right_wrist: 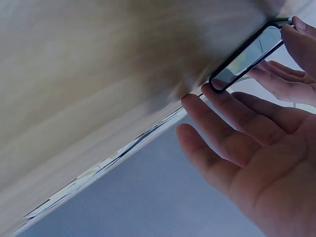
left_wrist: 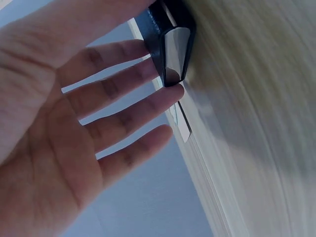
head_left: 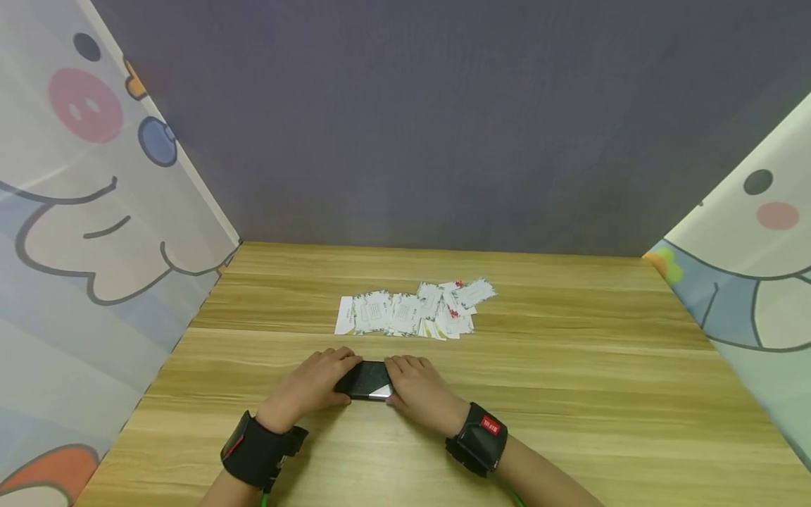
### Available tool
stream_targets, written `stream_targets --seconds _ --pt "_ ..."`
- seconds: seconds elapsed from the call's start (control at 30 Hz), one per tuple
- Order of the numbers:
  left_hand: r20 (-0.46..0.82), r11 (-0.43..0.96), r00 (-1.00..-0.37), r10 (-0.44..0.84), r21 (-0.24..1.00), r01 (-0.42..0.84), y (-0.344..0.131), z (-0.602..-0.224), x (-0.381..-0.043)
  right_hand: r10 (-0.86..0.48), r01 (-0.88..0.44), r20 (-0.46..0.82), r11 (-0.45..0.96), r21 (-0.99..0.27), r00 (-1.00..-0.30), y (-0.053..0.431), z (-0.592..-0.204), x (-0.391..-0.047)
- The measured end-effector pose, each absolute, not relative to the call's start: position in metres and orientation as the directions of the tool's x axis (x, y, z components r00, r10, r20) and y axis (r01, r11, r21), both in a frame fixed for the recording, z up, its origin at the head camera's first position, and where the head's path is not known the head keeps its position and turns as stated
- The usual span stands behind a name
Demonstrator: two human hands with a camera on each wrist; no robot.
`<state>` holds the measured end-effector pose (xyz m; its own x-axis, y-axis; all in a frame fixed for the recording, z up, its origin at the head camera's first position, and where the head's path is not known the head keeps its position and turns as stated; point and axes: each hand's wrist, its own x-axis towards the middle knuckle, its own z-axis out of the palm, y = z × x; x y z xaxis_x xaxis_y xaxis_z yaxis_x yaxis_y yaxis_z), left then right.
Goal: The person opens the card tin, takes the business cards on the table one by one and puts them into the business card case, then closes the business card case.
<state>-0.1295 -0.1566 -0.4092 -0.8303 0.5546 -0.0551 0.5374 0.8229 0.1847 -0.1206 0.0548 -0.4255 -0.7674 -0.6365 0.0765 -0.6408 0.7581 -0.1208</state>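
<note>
A flat black card case with a silvery corner lies low over the table in front of the person. At its left end the left hand pinches it, thumb on the near side and fingers along the far side. Opposite, the right hand grips the right end the same way. A shiny metal-like side of the card case faces the left wrist view. From the right wrist, its long mirror-like edge shows between thumb and fingertips. The ring and little fingers of both hands reach past the case.
Several printed paper cards with floral borders lie spread and overlapping in a row beyond the hands. The wooden table meets a grey panel at the back, with cartoon-printed sheets at both sides. Black bands circle the wrists.
</note>
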Motion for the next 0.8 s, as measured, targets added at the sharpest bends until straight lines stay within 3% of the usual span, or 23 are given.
stream_targets --seconds 0.4,0.8 --pt "0.012 0.793 -0.796 0.605 0.07 0.605 -0.1556 -0.4098 -0.1344 -0.64 -0.648 0.101 0.753 -0.116 -0.761 0.0543 -0.425 -0.12" --pt "0.036 0.764 -0.764 0.644 0.005 0.645 -0.1556 -0.4095 -0.1351 -0.644 -0.653 0.117 0.728 -0.207 -0.756 0.0509 -0.4277 -0.1186"
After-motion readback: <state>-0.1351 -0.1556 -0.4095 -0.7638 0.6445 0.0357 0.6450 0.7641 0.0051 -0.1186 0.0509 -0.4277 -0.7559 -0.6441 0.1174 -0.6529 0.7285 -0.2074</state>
